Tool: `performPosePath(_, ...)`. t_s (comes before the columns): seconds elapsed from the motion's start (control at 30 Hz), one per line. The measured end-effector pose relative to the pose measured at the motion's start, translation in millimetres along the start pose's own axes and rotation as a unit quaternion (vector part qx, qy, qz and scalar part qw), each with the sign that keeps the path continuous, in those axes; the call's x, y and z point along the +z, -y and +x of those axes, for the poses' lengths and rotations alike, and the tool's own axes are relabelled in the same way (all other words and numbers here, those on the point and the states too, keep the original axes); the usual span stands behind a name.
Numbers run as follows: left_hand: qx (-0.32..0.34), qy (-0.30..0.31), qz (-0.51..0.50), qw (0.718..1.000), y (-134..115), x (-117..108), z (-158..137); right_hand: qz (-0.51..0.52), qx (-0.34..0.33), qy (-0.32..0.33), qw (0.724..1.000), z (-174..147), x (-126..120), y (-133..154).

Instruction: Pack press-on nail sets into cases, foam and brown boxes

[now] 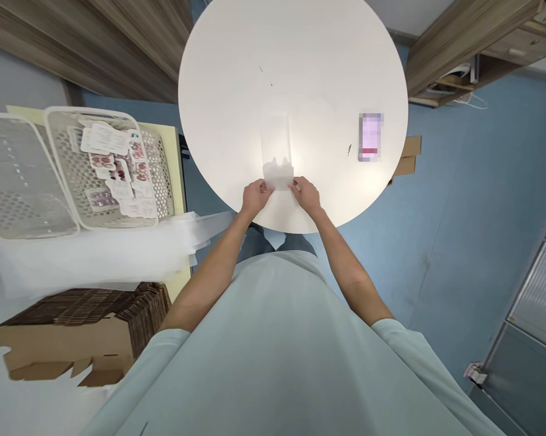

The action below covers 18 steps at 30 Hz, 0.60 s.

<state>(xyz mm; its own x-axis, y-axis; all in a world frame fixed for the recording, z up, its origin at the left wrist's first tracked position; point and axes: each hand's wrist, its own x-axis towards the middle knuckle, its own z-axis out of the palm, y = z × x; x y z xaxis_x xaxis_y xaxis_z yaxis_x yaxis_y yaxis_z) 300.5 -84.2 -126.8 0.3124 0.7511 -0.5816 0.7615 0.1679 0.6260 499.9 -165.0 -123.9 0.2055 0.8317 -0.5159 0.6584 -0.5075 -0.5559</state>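
A long translucent white plastic bag [277, 151] lies flat on the round white table [300, 60], running away from me. My left hand [254, 197] pinches the bag's near left corner. My right hand [305, 192] pinches its near right corner. Both hands rest at the table's near edge, with the bag's open, wavy mouth between them.
A phone [370, 137] lies on the table's right side. To my left stand a white perforated basket [152, 166] with several small carded packets, another basket [9, 175], a pile of white plastic bags [95, 254] and flattened cardboard boxes [73, 333]. Blue floor lies to the right.
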Motion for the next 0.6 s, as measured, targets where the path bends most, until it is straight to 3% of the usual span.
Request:
performPosePath(0.17, -0.094, -0.064, -0.036, 0.993, -8, 7, 14, 0.006, 0.087, -0.015, 0.996, 15, 4, 11)
performPosePath(0.33, -0.116, -0.087, -0.031, 0.989, -11, 13, 19, 0.012, 0.133, -0.029, 0.991, 23, 10, 13)
performPosePath(0.4, -0.107, -0.095, -0.019, 0.990, -10, 15, 17, -0.007, 0.099, -0.055, 0.994, 24, 11, 16)
performPosePath(0.47, -0.072, -0.126, 0.005, 0.989, -8, 17, 16, -0.044, 0.024, -0.082, 0.995, 24, 12, 19)
performPosePath(0.53, 0.010, -0.151, 0.042, 0.988, -8, 17, 17, -0.083, -0.059, -0.080, 0.992, 26, 12, 22)
performPosePath(0.6, 0.119, -0.128, 0.082, 0.981, -8, 17, 22, -0.107, -0.115, -0.049, 0.986, 29, 11, 22)
